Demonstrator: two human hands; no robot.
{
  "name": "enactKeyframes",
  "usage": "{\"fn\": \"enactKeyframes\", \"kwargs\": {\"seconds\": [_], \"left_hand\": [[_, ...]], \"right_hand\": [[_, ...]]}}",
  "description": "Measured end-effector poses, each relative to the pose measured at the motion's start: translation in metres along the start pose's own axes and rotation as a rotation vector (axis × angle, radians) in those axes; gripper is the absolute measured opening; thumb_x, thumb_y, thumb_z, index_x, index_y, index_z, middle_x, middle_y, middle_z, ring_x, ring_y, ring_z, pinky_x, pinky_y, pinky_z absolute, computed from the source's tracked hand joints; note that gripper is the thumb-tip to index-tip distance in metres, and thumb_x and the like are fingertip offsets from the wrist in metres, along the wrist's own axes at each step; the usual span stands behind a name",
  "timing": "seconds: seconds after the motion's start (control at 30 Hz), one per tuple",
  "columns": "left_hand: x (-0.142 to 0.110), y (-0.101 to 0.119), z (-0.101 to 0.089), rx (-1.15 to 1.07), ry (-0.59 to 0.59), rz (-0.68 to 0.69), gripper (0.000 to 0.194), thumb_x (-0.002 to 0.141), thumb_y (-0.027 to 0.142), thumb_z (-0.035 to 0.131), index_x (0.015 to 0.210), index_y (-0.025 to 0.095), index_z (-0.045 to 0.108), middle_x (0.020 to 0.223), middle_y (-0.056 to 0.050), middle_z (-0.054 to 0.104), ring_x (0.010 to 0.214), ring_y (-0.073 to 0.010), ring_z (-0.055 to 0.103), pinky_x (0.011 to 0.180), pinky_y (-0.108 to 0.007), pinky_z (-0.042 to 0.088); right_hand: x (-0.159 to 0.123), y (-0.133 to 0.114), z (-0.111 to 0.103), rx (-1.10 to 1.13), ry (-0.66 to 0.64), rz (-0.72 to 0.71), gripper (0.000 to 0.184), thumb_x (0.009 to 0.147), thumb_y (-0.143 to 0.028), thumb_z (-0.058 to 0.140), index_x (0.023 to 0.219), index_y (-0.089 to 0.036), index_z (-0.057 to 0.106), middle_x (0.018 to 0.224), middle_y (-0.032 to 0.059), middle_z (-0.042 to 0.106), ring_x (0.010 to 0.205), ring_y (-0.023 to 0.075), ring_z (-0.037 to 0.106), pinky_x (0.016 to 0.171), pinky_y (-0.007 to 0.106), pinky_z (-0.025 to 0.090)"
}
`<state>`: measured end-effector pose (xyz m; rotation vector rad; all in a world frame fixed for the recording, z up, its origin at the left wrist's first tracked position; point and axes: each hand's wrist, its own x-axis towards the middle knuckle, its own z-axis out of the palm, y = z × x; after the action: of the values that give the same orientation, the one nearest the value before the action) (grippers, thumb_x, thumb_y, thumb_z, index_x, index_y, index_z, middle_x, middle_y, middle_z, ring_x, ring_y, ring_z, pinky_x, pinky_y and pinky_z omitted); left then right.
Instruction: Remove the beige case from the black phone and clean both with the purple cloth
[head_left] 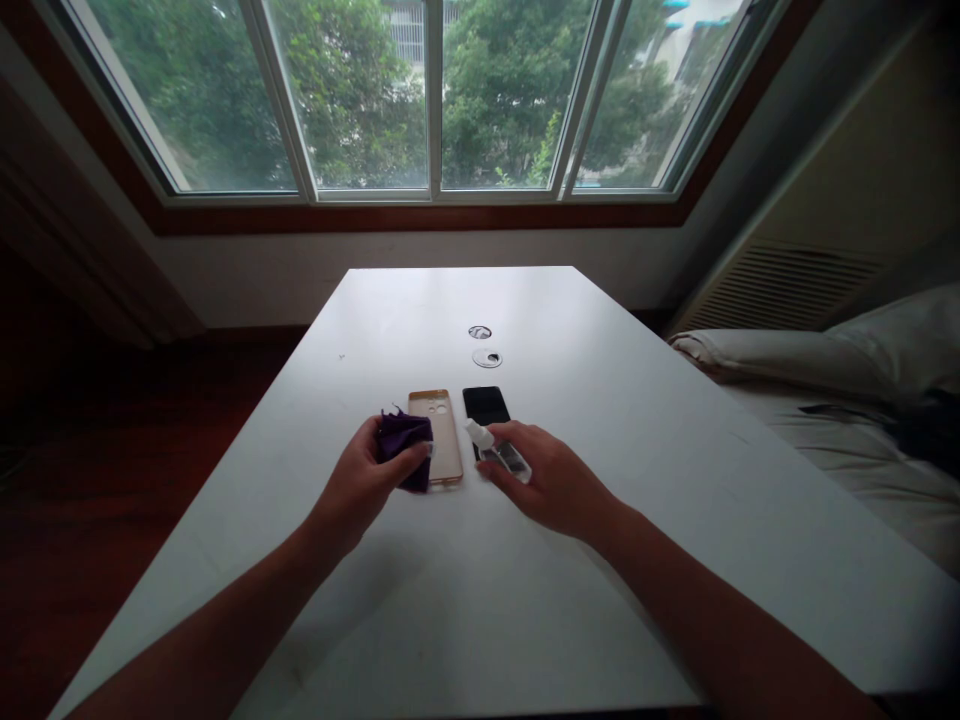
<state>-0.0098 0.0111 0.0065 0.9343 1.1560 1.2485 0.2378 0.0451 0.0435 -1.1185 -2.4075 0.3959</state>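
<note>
My left hand is closed around a bunched purple cloth, held just above the white table. My right hand grips a small clear spray bottle with a white cap, its nozzle end pointing left toward the cloth. Between and just beyond the hands lie a gold-rimmed phone case, inner side up, and a black phone, screen dark, side by side on the table. The bottle covers the phone's near end.
Two small round cable-hole covers sit farther back on the table. A bed with pale pillows stands to the right. A wide window spans the far wall; dark wooden floor lies to the left.
</note>
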Motion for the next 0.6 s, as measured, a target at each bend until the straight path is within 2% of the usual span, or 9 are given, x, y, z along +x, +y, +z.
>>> {"fn": "enactKeyframes", "kwargs": {"seconds": [0.1,0.2,0.27,0.43,0.53,0.6], "left_hand": [[-0.006,-0.004,0.002,0.156,-0.267,-0.060,0.056,0.077,0.041,0.081,0.122,0.015,0.060,0.108,-0.012,0.070,0.091,-0.0232,0.068,0.077,-0.035,0.057],[-0.018,-0.010,0.010,0.426,-0.464,0.008,0.039,0.081,0.039,0.076,0.112,0.018,0.067,0.100,-0.008,0.071,0.087,-0.0210,0.065,0.078,-0.033,0.053],[-0.024,-0.014,0.015,0.598,-0.487,0.098,0.031,0.082,0.036,0.074,0.108,0.021,0.068,0.102,-0.005,0.071,0.087,-0.0203,0.064,0.078,-0.032,0.050],[-0.027,-0.017,0.016,0.783,-0.388,0.216,0.027,0.082,0.034,0.073,0.106,0.023,0.066,0.102,-0.003,0.070,0.088,-0.0199,0.064,0.077,-0.029,0.048],[-0.025,-0.014,0.011,0.887,-0.382,0.343,0.022,0.084,0.020,0.066,0.106,0.024,0.067,0.108,-0.002,0.069,0.089,-0.0180,0.065,0.077,-0.028,0.048],[-0.026,-0.012,0.009,0.980,-0.431,0.431,0.029,0.084,0.010,0.059,0.108,0.025,0.068,0.116,-0.001,0.068,0.090,-0.0172,0.066,0.078,-0.027,0.048]], "right_hand": [[0.002,0.001,-0.001,0.064,0.072,-0.020,0.032,0.096,-0.043,0.059,0.118,-0.020,0.059,0.106,0.0088,0.066,0.089,0.0209,0.061,0.077,0.035,0.049],[0.002,0.002,0.000,0.087,0.116,-0.025,0.029,0.096,-0.041,0.059,0.117,-0.020,0.059,0.100,0.0071,0.064,0.086,0.0192,0.061,0.077,0.033,0.049],[0.001,0.003,0.002,0.086,0.116,-0.008,0.030,0.096,-0.042,0.059,0.117,-0.020,0.059,0.096,0.0061,0.064,0.083,0.0183,0.060,0.076,0.032,0.049],[0.000,0.005,0.005,0.105,0.081,0.045,0.033,0.095,-0.043,0.060,0.118,-0.020,0.059,0.092,0.0038,0.064,0.077,0.0158,0.058,0.071,0.030,0.047],[0.000,0.005,0.006,0.100,0.064,0.064,0.033,0.095,-0.045,0.061,0.116,-0.020,0.059,0.090,0.0027,0.063,0.075,0.0150,0.057,0.070,0.029,0.045],[0.000,0.004,0.007,0.098,0.060,0.072,0.032,0.095,-0.045,0.060,0.114,-0.020,0.059,0.089,0.0022,0.062,0.074,0.0148,0.056,0.069,0.029,0.045]]}}
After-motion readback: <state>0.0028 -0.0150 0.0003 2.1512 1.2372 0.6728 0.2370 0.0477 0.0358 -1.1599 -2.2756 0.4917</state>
